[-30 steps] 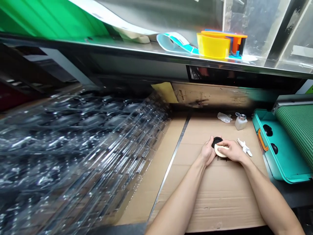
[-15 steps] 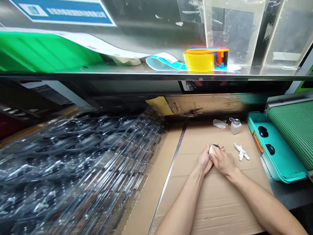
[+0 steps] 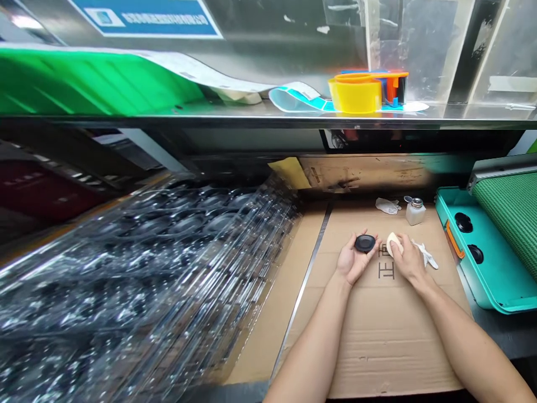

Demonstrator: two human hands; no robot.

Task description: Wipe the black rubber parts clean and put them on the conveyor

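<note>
1. Black round piece (image 3: 364, 243): held above the cardboard by the left hand (image 3: 353, 263), palm turned up, thumb and fingers closed about the rim; its underside is hidden by the fingers.
2. Cream pad (image 3: 393, 244): gripped between the thumb and fingers of the right hand (image 3: 410, 258), by which its right part is covered. Held apart from the black piece.
3. Printed characters (image 3: 386, 271): set on the cardboard between the hands; the upper one partly covered.
4. White crumpled item (image 3: 429, 256): partly hidden behind the right hand; material cannot be told.
5. Clear plastic trays (image 3: 168, 280): stacked at left, blurred by glare, cut off by the frame; count cannot be made out.
6. Blue sign (image 3: 163, 19): cropped at the top, lettering illegible.
7. Cardboard (image 3: 377, 341): bounded at left by a grey strip (image 3: 300, 291), its near edge seen below the forearms; a narrow gap is left between the hands, wider room between the forearms.
8. Teal tray (image 3: 505, 282): placed beside the right edge of the cardboard, partly overhung by a green belt (image 3: 514, 210).
9. White bottle (image 3: 415, 214): stood near the far edge, well beyond the hands.
</note>
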